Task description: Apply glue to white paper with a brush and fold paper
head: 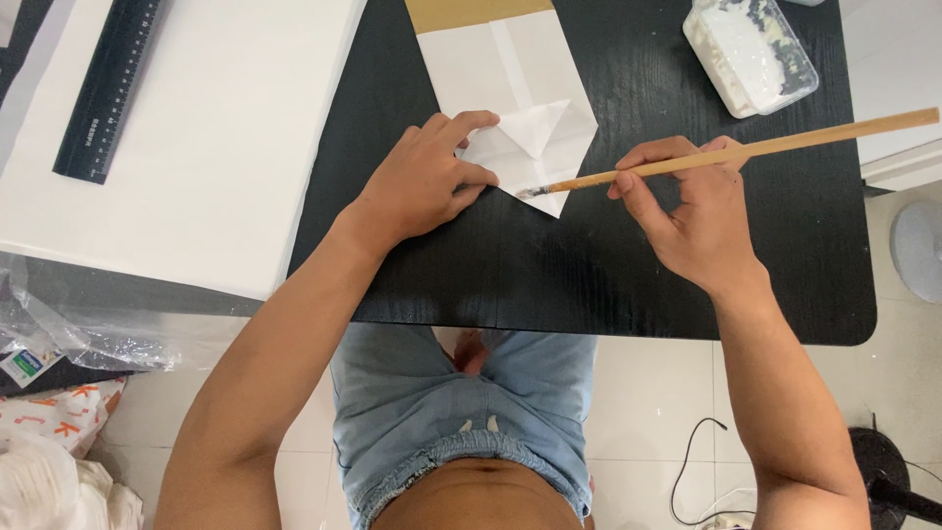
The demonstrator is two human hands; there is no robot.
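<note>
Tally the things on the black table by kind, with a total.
Folded white paper bag: 1
Wooden-handled brush: 1
Clear plastic tub of white paste: 1
Black ruler: 1
Large white sheet: 1
Total: 5

Black ruler [106, 86] on white sheet [211, 147]; plastic tub [751, 54] top-rt.
</note>
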